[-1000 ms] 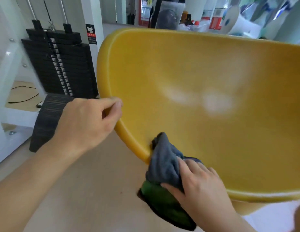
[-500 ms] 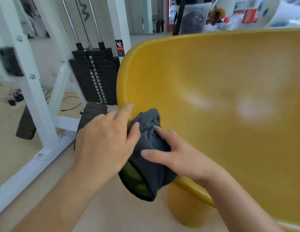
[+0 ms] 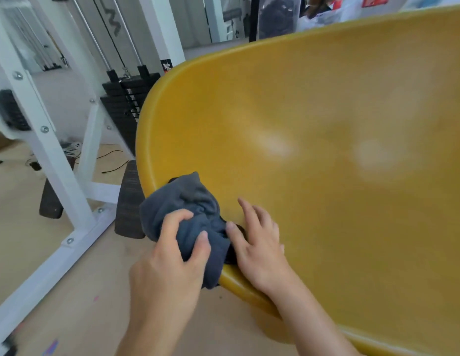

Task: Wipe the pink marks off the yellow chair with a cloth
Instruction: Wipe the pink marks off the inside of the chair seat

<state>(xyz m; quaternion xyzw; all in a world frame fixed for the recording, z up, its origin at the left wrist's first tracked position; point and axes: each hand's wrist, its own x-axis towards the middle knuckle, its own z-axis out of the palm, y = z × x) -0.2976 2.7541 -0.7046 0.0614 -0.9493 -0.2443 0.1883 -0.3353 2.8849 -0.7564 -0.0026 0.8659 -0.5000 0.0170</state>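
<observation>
A large yellow moulded plastic chair shell (image 3: 326, 98) fills the right and centre of the view, its hollow inner side facing the camera. Its long axis runs from the near left up to the far right, and the rounded rim curves from the near edge round the left side and off along the far top. Two pale, blurred patches (image 3: 275, 146) lie side by side on the inner surface, well apart from the hands.

A dark grey bunched cloth (image 3: 190, 201) is draped over the near-left rim of the chair. Its long axis runs far to near: the far end lies on the inner surface and the near end hangs down outside the rim.

The left hand (image 3: 170, 253) grips the cloth from the outside, fingers and thumb curled into the folds. The right hand (image 3: 259, 250) lies just right of the cloth on the chair's inner surface, fingers spread and fairly straight, its thumb touching the cloth's right edge; it holds nothing.

To the left stands a white metal machine frame (image 3: 57, 163) on the beige floor (image 3: 69, 291), with a black weight stack (image 3: 123, 98) behind the chair's left rim.
</observation>
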